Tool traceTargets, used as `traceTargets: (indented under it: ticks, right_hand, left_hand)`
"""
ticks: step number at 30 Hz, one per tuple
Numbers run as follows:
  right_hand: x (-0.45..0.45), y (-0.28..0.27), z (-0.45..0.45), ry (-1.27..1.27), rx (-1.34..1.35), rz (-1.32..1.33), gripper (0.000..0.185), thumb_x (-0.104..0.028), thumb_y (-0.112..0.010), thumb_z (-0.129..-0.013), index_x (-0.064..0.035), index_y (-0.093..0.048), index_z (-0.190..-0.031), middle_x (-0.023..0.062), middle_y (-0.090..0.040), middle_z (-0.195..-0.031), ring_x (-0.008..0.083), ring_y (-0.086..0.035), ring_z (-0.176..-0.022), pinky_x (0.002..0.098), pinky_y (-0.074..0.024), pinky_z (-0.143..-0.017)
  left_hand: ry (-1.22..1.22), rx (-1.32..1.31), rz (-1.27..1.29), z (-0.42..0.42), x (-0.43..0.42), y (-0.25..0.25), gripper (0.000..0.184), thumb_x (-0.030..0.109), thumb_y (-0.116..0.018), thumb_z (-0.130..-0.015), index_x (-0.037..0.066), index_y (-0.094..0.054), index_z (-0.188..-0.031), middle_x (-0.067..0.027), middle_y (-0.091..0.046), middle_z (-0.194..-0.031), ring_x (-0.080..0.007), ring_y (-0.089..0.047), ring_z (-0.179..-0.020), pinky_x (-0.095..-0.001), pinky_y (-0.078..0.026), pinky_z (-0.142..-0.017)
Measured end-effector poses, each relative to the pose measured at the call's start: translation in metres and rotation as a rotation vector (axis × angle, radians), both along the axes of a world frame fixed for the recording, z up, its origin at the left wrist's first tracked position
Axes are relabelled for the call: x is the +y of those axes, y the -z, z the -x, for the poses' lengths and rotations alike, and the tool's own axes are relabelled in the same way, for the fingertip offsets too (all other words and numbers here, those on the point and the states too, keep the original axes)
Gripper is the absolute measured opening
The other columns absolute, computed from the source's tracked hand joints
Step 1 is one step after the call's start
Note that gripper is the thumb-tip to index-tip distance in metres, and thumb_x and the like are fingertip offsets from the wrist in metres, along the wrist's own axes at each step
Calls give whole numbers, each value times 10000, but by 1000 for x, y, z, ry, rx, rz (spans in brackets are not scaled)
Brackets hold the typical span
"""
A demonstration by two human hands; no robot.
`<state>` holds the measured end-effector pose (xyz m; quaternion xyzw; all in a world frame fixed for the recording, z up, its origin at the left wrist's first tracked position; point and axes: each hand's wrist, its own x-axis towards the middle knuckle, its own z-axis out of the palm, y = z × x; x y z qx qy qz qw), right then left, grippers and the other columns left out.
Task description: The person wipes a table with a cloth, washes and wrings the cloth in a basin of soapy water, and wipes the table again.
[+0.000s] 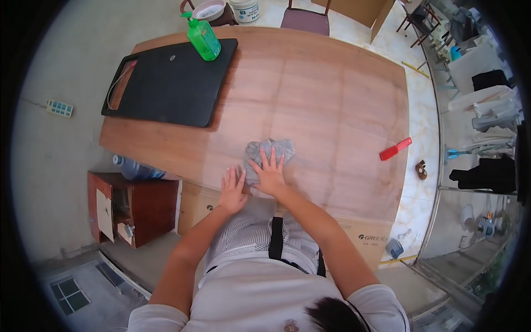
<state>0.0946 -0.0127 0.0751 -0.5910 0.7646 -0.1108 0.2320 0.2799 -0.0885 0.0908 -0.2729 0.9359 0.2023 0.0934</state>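
A crumpled grey cloth [285,148] lies on the brown wooden table [343,122] near its front edge. My right hand [270,176] presses flat on the cloth with its fingers spread. Just left of it, my left hand [233,191] rests at the table's edge, fingers stretched out and holding nothing. Whether its fingertips touch the cloth's left side is hard to make out. Broad darker streaks cross the tabletop beyond my hands.
A black panel [171,83] covers the table's left part, with a green pump bottle [203,37] on it. A red brush-like tool [395,149] lies at the right. Below left stand a wooden cabinet [157,207] and a large water bottle [135,169]. A chair [305,21] stands behind.
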Motion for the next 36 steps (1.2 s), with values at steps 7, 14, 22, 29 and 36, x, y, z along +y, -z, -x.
traceTargets:
  ticks: [7, 14, 22, 29, 36]
  right_hand:
    - [47, 8, 0, 57, 43, -45, 793, -490, -719, -717, -247, -412, -1406, 99, -108, -1588, 378, -34, -1459, 713, -102, -1067]
    - [41, 3, 4, 117, 109, -94, 819, -528, -727, -673, -277, -434, -1395, 88, -98, -1594, 406, -13, -1454, 749, -36, -1044]
    - [15, 14, 39, 14, 58, -203, 882, -594, -720, -651, -302, -403, -1421, 103, -67, -1596, 430, 39, -1446, 737, 0, -1051]
    - [-42, 27, 89, 154, 143, -196, 887, -567, -743, -647, -311, -390, -1419, 98, -31, -1598, 443, 58, -1440, 740, -14, -1050]
    - [-147, 37, 199, 295, 180, -184, 926, -528, -787, -609, -324, -377, -1413, 91, -11, -1599, 450, 61, -1437, 750, -34, -1043]
  left_hand:
    - [217, 27, -129, 69, -2, 34, 1227, 403, -823, -616, -143, -90, -1435, -398, 30, -1490, -530, -1, -1406, -588, -115, -1133]
    - [175, -18, -139, 80, -2, 40, 1325, 433, -857, -559, -121, -47, -1450, -367, 17, -1510, -527, 4, -1409, -592, -103, -1133]
    - [175, -75, -161, 106, -22, 32, 1453, 580, -849, -479, -105, -22, -1458, -353, 44, -1516, -513, 55, -1413, -608, -29, -1127]
    - [236, 123, -134, 172, -90, 47, 1521, 580, -874, -377, -66, -43, -1475, -318, 6, -1534, -491, 28, -1424, -615, -47, -1126]
    - [293, 171, -14, 299, -197, 66, 1556, 548, -895, -295, -22, -76, -1490, -267, -42, -1551, -458, -27, -1435, -615, -96, -1127]
